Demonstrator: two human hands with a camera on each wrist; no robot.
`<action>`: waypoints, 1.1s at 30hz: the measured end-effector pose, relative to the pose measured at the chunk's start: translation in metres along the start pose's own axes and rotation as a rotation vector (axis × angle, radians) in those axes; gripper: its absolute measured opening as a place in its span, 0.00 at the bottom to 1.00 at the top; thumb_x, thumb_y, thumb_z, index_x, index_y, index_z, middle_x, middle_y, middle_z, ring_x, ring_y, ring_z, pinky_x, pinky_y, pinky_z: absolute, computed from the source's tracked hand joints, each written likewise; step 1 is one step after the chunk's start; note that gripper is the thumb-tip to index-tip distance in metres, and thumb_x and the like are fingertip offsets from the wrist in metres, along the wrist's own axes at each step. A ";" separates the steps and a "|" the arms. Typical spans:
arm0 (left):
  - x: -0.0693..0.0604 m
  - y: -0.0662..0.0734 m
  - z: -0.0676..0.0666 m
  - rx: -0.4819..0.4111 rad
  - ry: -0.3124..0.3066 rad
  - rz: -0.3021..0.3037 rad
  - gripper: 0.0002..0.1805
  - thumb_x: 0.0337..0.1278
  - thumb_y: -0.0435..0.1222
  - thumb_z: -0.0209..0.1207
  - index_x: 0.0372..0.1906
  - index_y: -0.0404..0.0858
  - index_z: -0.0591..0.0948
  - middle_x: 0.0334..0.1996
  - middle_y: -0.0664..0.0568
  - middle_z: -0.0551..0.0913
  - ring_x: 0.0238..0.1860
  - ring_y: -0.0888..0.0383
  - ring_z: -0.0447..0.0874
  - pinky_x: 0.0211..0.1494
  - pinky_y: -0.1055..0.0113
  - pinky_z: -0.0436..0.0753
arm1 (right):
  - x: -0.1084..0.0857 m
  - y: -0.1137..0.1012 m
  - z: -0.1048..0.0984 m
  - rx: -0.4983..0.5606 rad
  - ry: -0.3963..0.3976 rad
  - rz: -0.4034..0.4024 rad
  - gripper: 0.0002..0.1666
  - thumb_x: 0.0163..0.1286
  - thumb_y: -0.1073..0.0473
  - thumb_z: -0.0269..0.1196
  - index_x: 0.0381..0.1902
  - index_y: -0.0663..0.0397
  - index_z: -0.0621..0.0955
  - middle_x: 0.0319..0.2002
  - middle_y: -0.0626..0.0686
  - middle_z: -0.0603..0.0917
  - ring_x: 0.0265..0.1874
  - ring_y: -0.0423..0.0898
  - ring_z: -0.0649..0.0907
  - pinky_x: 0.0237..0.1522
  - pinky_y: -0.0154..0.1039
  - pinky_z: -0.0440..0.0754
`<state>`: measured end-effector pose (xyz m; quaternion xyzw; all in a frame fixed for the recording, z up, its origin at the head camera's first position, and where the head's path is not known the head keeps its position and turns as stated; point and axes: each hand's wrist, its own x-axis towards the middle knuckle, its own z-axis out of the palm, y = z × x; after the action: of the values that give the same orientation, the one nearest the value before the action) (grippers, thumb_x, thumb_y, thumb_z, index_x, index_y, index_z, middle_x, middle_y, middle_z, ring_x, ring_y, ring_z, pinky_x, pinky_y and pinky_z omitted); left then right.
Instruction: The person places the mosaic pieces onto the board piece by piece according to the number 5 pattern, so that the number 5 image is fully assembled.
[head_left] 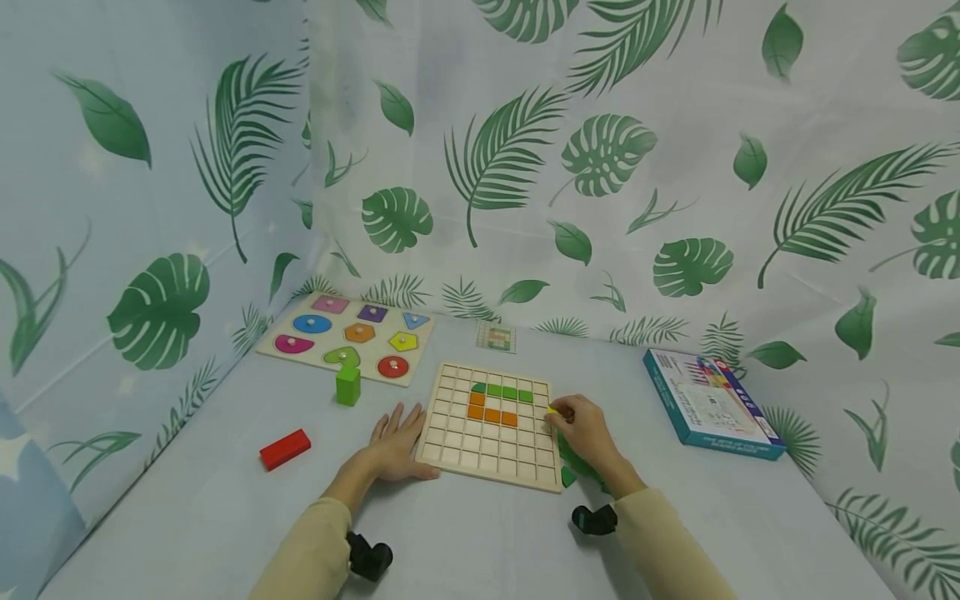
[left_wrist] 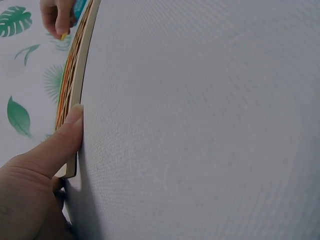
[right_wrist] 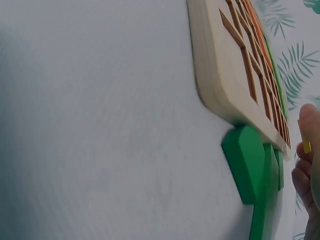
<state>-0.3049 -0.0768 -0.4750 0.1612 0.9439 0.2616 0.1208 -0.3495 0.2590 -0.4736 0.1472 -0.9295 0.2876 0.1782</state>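
A wooden grid board [head_left: 490,442] lies flat, with orange tiles [head_left: 492,414], a row of green tiles [head_left: 510,392] and a darker green piece at its upper part. My left hand [head_left: 396,448] rests spread on the table at the board's left edge, its thumb [left_wrist: 65,132] touching the board's side. Over the board's right edge my right hand [head_left: 587,429] pinches a small yellow piece [right_wrist: 306,139] between thumb and fingers. Under that hand, dark green pieces [right_wrist: 245,160] lie against the board's right side, partly hidden in the head view.
A knobbed shape puzzle [head_left: 378,346] lies at the back left, a green block [head_left: 348,387] standing before it. A red block [head_left: 285,450] is left of my left hand. Behind the board lies a small pattern card [head_left: 486,337]; at right, a flat box [head_left: 712,404].
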 end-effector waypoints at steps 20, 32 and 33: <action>-0.004 0.004 -0.003 0.004 -0.010 0.002 0.55 0.47 0.54 0.66 0.73 0.32 0.52 0.74 0.42 0.46 0.73 0.43 0.30 0.71 0.48 0.34 | 0.000 -0.023 0.018 0.067 -0.092 -0.013 0.11 0.63 0.59 0.65 0.41 0.60 0.82 0.34 0.50 0.78 0.30 0.42 0.78 0.32 0.35 0.80; -0.005 0.006 -0.005 -0.014 -0.013 0.005 0.55 0.47 0.53 0.66 0.73 0.32 0.51 0.74 0.41 0.46 0.73 0.43 0.30 0.71 0.48 0.34 | 0.001 -0.026 0.021 0.040 -0.105 -0.054 0.13 0.59 0.61 0.69 0.41 0.62 0.83 0.35 0.51 0.78 0.32 0.42 0.79 0.34 0.35 0.81; -0.004 0.004 -0.004 -0.023 -0.007 0.008 0.55 0.47 0.53 0.66 0.73 0.32 0.51 0.74 0.41 0.46 0.73 0.43 0.29 0.71 0.48 0.33 | 0.001 -0.026 0.021 0.038 -0.109 -0.053 0.13 0.59 0.62 0.68 0.41 0.62 0.83 0.35 0.51 0.78 0.32 0.42 0.79 0.35 0.35 0.81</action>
<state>-0.3012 -0.0767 -0.4687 0.1644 0.9398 0.2721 0.1251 -0.3454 0.2260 -0.4767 0.1904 -0.9280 0.2917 0.1322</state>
